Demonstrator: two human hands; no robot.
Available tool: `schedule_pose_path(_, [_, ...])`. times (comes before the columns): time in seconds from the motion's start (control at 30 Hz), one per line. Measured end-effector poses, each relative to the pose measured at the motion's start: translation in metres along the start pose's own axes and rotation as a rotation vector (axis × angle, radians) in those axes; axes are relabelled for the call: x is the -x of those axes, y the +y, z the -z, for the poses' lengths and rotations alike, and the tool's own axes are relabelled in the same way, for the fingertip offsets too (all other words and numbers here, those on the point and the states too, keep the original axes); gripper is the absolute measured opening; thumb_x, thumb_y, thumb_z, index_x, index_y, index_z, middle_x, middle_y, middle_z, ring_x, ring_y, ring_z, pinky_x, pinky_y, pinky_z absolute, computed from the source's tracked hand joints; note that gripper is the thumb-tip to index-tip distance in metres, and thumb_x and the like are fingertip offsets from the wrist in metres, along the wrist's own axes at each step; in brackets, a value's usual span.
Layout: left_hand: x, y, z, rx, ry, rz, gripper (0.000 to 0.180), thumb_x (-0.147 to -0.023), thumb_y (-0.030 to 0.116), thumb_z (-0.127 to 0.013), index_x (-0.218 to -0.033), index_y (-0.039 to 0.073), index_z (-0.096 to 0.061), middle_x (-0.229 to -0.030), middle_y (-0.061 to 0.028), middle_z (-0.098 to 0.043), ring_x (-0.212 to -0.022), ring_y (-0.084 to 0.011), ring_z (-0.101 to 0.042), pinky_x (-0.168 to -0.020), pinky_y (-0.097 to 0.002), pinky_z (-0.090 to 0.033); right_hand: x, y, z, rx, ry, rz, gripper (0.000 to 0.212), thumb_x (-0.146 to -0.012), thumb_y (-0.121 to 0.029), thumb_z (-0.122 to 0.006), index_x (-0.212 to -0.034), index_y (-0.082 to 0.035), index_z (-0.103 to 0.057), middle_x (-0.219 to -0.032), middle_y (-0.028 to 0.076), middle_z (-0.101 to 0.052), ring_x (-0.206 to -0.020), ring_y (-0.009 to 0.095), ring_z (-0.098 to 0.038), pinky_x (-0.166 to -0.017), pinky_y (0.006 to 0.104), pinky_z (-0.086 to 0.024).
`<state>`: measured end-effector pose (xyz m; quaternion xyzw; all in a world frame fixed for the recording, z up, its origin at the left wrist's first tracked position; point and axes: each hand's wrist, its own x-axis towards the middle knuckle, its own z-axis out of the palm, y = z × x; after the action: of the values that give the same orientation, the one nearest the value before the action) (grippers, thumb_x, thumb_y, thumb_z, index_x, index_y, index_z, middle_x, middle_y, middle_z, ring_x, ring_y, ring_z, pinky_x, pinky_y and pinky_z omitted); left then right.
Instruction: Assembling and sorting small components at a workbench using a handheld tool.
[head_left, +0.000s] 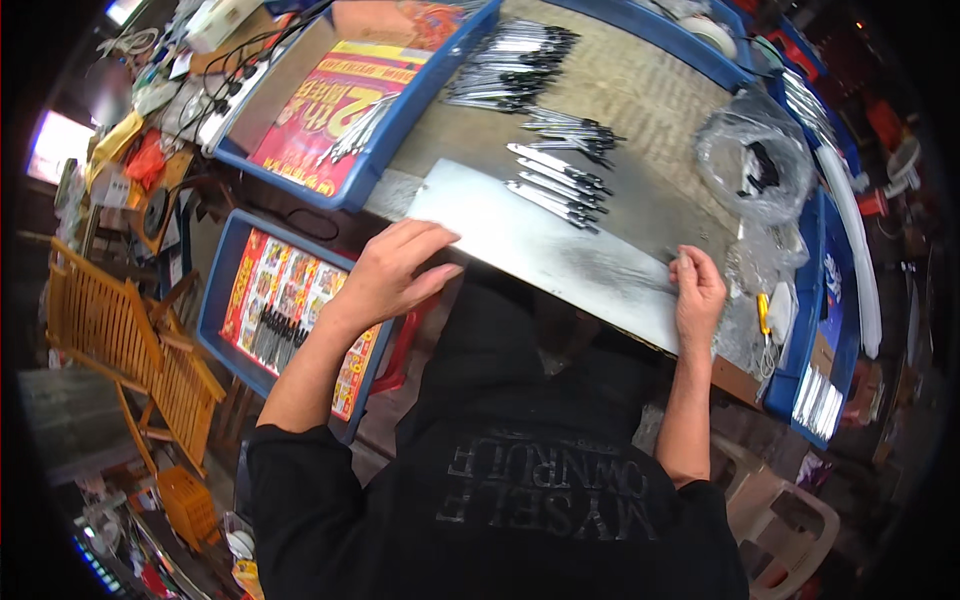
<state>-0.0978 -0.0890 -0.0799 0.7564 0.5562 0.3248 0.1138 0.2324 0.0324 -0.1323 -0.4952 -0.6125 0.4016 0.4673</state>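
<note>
White sheet point(500, 230) along near edge of bench point(655, 195); bare stretch between left hand point(400, 265) and right hand point(699, 290). Blue tray point(405, 135) bounds left, clear plastic bag point(722, 150) right. Left fingers loosely spread; right fingers curled, pinch cannot be told. Pens point(560, 185) at sheet's far edge: silvery-white barrels, black ends rightward, roughly parallel.

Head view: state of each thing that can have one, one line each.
Left hand, open, nothing visible in it.
Right hand, fingers curled, grip unclear.
White board, flat, darkly smudged.
Nearest pens, lying side by side.
Upper-left blue tray, paper-lined, white rods inside.
Lower-left blue tray, paper-lined, dark pens inside.
Clear plastic bag, crumpled, dark parts inside.
</note>
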Motion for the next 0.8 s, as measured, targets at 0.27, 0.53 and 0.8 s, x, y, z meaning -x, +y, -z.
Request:
schedule_pose_path(0.27, [-0.102, -0.007, -0.047, -0.129, -0.151, -0.274, 0.051, -0.066, 0.020, -0.066, -0.110, 0.004, -0.046, -0.109, -0.0133, -0.048, -0.103, -0.0285, -0.045, -0.085, -0.0371, -0.037, -0.003, -0.001, -0.001, 0.041, 0.022, 0.051, 0.013, -0.079, -0.009, -0.055, -0.088, 0.001, -0.059, -0.065, 0.001, -0.055, -0.060, 0.005, -0.048, -0.054, 0.0191, -0.039])
schedule_pose_path(0.53, [-0.131, -0.018, -0.068, -0.162, -0.373, -0.280, 0.052, -0.066, 0.025, -0.065, -0.108, 0.001, -0.046, -0.103, -0.0154, -0.052, -0.095, -0.0305, -0.049, -0.080, -0.0373, -0.040, 0.002, -0.003, -0.001, 0.085, -0.008, 0.036, 0.015, -0.081, -0.009, -0.053, -0.090, 0.002, -0.058, -0.071, 0.002, -0.056, -0.063, 0.006, -0.050, -0.057, 0.0193, -0.041])
schedule_pose_path(0.8, [-0.145, -0.017, -0.067, -0.163, -0.434, -0.215, 0.047, -0.067, 0.015, -0.062, -0.109, 0.001, -0.047, -0.101, -0.0162, -0.052, -0.096, -0.0307, -0.048, -0.081, -0.0365, -0.040, -0.001, -0.001, 0.001, 0.130, -0.007, 0.049, 0.016, -0.081, -0.010, -0.053, -0.090, 0.002, -0.058, -0.070, 0.002, -0.056, -0.062, 0.006, -0.050, -0.056, 0.0189, -0.041])
